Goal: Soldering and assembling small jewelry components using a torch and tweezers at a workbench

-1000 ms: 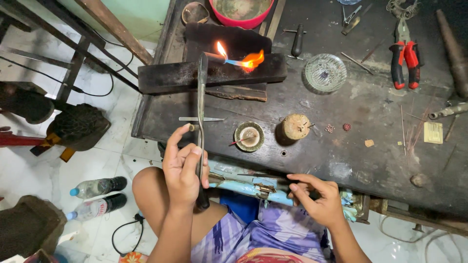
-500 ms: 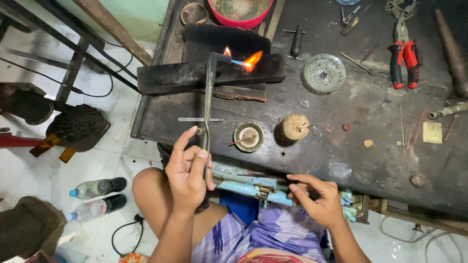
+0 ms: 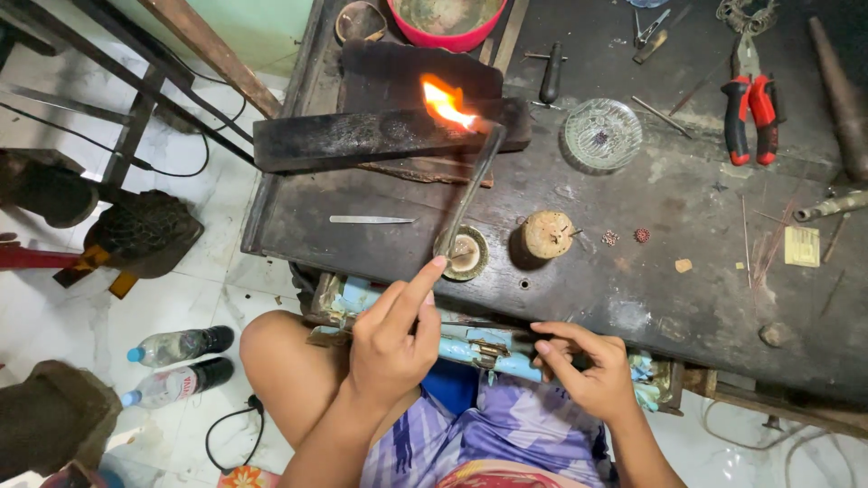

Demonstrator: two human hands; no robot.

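My left hand (image 3: 394, 333) grips a metal blowtorch (image 3: 470, 188) whose angled nozzle points up and left, throwing an orange flame (image 3: 445, 101) onto a charred black block (image 3: 362, 137) lying across the dark workbench (image 3: 633, 289). My right hand (image 3: 589, 369) is lower, at the bench's front edge over my lap, fingers pinched on something thin and dark that I cannot make out. A small round tin (image 3: 468, 253) and a wooden spool (image 3: 547, 235) sit just beyond the left hand.
A flat metal file (image 3: 371, 220) lies on the bench's left part. A glass dish (image 3: 602, 134), red-handled pliers (image 3: 749, 108), a red bowl (image 3: 448, 20), tiny beads (image 3: 626, 237) and thin wires lie farther off. Two plastic bottles (image 3: 176, 361) rest on the tiled floor at left.
The torch has swung from upright to leaning right, and the flame now points left and burns larger. My left hand has shifted right; my right hand stays at the bench edge.
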